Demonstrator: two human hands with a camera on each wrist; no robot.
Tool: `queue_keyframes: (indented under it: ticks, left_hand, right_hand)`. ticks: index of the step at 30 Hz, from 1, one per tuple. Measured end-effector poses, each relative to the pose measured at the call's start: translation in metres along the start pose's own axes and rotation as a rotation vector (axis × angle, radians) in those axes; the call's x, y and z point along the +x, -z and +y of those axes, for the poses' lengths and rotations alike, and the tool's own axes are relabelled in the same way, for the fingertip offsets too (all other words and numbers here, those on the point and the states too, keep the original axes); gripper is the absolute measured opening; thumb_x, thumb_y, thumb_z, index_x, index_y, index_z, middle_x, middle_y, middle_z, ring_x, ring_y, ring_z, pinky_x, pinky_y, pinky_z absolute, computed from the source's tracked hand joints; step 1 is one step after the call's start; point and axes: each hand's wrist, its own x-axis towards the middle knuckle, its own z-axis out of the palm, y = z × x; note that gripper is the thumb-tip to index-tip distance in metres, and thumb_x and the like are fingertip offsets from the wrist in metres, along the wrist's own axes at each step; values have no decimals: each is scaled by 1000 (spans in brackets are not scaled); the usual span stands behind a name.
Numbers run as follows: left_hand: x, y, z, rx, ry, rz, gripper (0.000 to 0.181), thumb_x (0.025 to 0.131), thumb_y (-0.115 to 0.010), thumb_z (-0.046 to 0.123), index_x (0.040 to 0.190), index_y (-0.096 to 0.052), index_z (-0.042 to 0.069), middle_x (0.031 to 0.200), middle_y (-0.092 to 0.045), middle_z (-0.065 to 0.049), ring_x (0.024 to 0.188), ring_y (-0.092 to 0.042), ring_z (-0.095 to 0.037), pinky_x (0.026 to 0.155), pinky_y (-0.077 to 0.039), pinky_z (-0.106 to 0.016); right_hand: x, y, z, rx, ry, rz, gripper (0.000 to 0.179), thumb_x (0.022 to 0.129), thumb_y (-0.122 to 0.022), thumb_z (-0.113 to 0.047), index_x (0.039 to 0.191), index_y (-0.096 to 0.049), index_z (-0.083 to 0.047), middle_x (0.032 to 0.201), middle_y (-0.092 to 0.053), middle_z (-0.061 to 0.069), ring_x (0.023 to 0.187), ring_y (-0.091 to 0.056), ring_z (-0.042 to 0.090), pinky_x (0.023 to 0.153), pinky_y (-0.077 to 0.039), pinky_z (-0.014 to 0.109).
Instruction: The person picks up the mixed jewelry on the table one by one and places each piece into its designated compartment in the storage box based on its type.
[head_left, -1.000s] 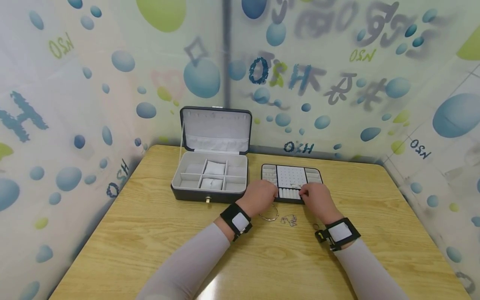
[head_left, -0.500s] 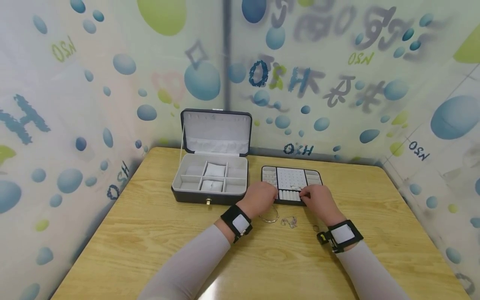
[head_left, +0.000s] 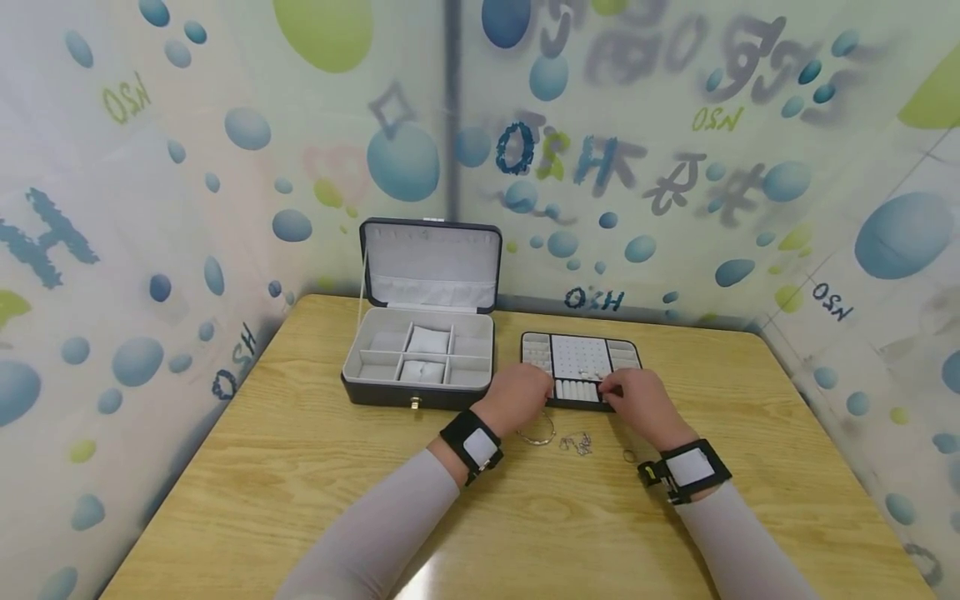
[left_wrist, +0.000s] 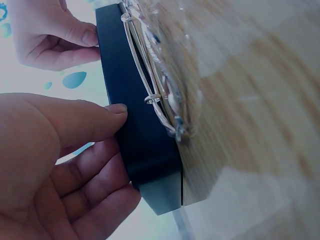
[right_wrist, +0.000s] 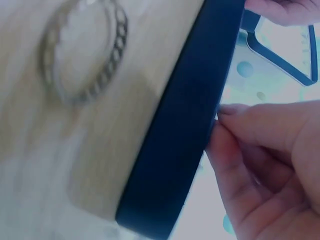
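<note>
A black-rimmed jewelry tray [head_left: 581, 353] with a dotted panel and white ring rolls lies on the wooden table. At its front left, my left hand [head_left: 519, 393] holds the tray; in the left wrist view the thumb [left_wrist: 97, 120] presses the black wall and the fingers curl at the corner. My right hand [head_left: 639, 402] has thumb and index fingertips together at the front rim beside the ring rolls. Anything between them is hidden. In front lie a bangle [left_wrist: 134, 50], a thin chain [head_left: 577, 443] and a ring [right_wrist: 121, 37]. Small pale pieces [head_left: 585, 374] sit on the panel.
An open jewelry box [head_left: 417, 393], lid raised, stands left of the tray, close to my left hand. White cushions [head_left: 429, 340] fill two of its compartments. The table's back edge meets a patterned curtain wall [head_left: 555, 250].
Both hands stay nearly in place at the tray. My right wrist shifts slightly to the right and down, and more of the ring on the table shows. The head view moves slightly.
</note>
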Motion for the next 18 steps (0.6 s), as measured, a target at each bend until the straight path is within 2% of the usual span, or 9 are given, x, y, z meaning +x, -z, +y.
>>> queue_keyframes:
  ticks: [6, 18]
  left_hand:
    - [-1, 1, 0, -13, 7, -4, 16, 103, -67, 19, 100, -83, 21, 98, -81, 6, 87, -72, -10, 72, -59, -29]
    - [1, -1, 0, 1, 4, -1, 18, 104, -66, 20, 96, -82, 21, 94, -80, 6, 82, -70, -9, 69, -58, -29]
  right_hand:
    - [2, 8, 5, -27, 13, -60, 6, 93, -79, -4, 97, -83, -5, 94, -78, 9, 82, -64, 19, 80, -60, 44]
    - [1, 21, 12, -9, 18, -187, 10, 91, -77, 0, 95, -81, -8, 91, -75, 5, 81, -62, 17, 78, -58, 40]
